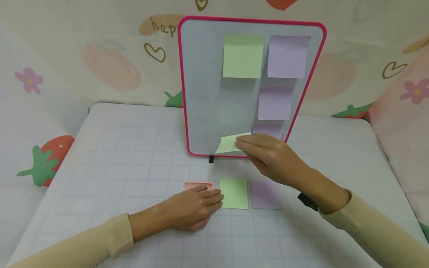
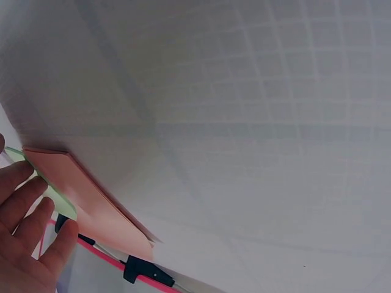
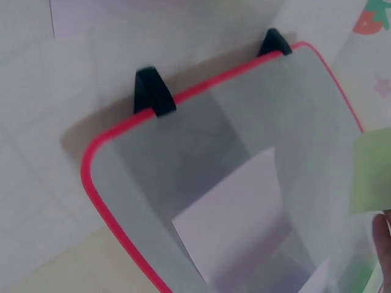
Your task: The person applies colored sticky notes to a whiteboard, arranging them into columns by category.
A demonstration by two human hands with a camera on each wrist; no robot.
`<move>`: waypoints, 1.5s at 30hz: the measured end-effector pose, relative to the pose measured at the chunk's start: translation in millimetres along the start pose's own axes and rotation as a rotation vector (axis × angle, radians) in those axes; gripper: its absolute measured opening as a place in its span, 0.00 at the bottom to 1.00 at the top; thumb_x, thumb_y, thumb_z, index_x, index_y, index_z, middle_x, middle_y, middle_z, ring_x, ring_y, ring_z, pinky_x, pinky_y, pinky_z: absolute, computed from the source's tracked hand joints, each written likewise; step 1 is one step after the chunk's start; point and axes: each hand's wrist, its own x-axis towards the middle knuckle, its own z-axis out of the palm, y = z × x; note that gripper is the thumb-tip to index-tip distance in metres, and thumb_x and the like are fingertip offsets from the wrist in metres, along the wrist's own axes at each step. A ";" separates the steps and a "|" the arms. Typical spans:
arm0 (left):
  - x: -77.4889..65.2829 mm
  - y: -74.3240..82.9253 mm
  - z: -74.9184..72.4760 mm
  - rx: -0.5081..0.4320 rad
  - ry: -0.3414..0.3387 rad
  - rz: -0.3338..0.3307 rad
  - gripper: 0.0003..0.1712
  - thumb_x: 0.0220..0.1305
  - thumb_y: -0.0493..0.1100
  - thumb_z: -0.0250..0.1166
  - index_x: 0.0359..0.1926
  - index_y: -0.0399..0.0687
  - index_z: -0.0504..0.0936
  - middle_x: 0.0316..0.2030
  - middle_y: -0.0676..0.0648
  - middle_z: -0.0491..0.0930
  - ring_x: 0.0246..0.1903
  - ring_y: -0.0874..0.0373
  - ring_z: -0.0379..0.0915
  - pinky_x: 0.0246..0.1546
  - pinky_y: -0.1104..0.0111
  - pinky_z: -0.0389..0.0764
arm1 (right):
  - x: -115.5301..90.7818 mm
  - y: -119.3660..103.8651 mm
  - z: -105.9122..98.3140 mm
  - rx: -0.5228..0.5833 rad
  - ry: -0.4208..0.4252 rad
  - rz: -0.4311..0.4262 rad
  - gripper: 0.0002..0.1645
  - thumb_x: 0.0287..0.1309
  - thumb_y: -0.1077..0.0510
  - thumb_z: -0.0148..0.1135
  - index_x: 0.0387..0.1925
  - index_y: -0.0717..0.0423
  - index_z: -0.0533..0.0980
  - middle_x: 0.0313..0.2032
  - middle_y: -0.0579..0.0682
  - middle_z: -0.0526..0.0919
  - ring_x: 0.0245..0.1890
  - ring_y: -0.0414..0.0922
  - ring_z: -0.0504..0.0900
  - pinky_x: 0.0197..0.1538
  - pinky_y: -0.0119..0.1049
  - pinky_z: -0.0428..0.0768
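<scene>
My right hand (image 1: 273, 156) pinches a light green sticky note (image 1: 229, 143) in front of the lower part of a pink-rimmed whiteboard (image 1: 202, 93). The held note is tilted, and its edge shows in the right wrist view beside a fingertip (image 3: 381, 229). My left hand (image 1: 192, 208) lies relaxed over a pink sticky-note pad (image 1: 199, 184), covering much of it. Its fingers (image 2: 30, 195) reach towards the green pad (image 1: 234, 193). To the right is a purple pad (image 1: 266, 195), partly behind my right hand.
On the board are a green note (image 1: 244, 57) and a right-hand column of purple notes (image 1: 289, 57); the lowest is partly hidden by my right hand. Dark feet (image 3: 153, 91) support the board on the pale gridded table (image 1: 134, 149). A printed cloth (image 1: 110, 67) hangs behind.
</scene>
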 end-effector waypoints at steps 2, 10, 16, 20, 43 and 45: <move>-0.1 -0.2 0.5 0.000 0.001 0.002 0.24 0.66 0.48 0.56 0.60 0.45 0.80 0.61 0.48 0.77 0.64 0.54 0.70 0.61 0.60 0.72 | 4.5 1.7 -2.2 -0.054 0.024 -0.051 0.23 0.51 0.75 0.67 0.51 0.66 0.80 0.50 0.57 0.85 0.51 0.53 0.84 0.56 0.48 0.80; 0.2 -1.1 3.3 -0.007 0.014 0.004 0.24 0.66 0.47 0.56 0.60 0.44 0.80 0.60 0.48 0.77 0.64 0.54 0.70 0.61 0.60 0.72 | 19.4 7.6 -3.6 -0.248 0.167 -0.193 0.14 0.69 0.68 0.54 0.51 0.67 0.81 0.49 0.59 0.85 0.50 0.53 0.85 0.56 0.48 0.80; -0.3 -0.3 3.1 -0.012 0.011 0.002 0.24 0.66 0.47 0.57 0.59 0.44 0.80 0.60 0.48 0.78 0.63 0.53 0.71 0.59 0.60 0.73 | 27.6 9.3 -2.1 -0.392 0.289 -0.268 0.13 0.65 0.71 0.59 0.49 0.68 0.82 0.47 0.59 0.86 0.47 0.53 0.86 0.53 0.46 0.81; -0.2 -0.1 4.0 -0.011 0.023 0.004 0.24 0.65 0.47 0.57 0.59 0.44 0.80 0.59 0.48 0.78 0.62 0.54 0.71 0.58 0.60 0.74 | 34.6 13.4 -0.5 -0.483 0.403 -0.336 0.13 0.58 0.73 0.65 0.46 0.68 0.83 0.45 0.59 0.87 0.45 0.53 0.87 0.50 0.44 0.83; -0.6 1.3 0.6 -0.003 0.000 -0.011 0.24 0.67 0.47 0.56 0.60 0.44 0.80 0.61 0.47 0.77 0.64 0.54 0.70 0.61 0.60 0.73 | 45.0 47.2 2.3 -0.586 0.391 -0.359 0.15 0.55 0.76 0.65 0.46 0.72 0.82 0.45 0.62 0.86 0.46 0.53 0.86 0.53 0.40 0.81; -0.5 1.1 0.5 -0.004 -0.002 -0.013 0.24 0.67 0.47 0.56 0.60 0.45 0.80 0.61 0.48 0.77 0.64 0.54 0.70 0.61 0.60 0.72 | 44.3 48.9 2.6 -0.580 0.383 -0.362 0.14 0.55 0.76 0.65 0.45 0.72 0.82 0.45 0.62 0.86 0.46 0.53 0.86 0.53 0.40 0.81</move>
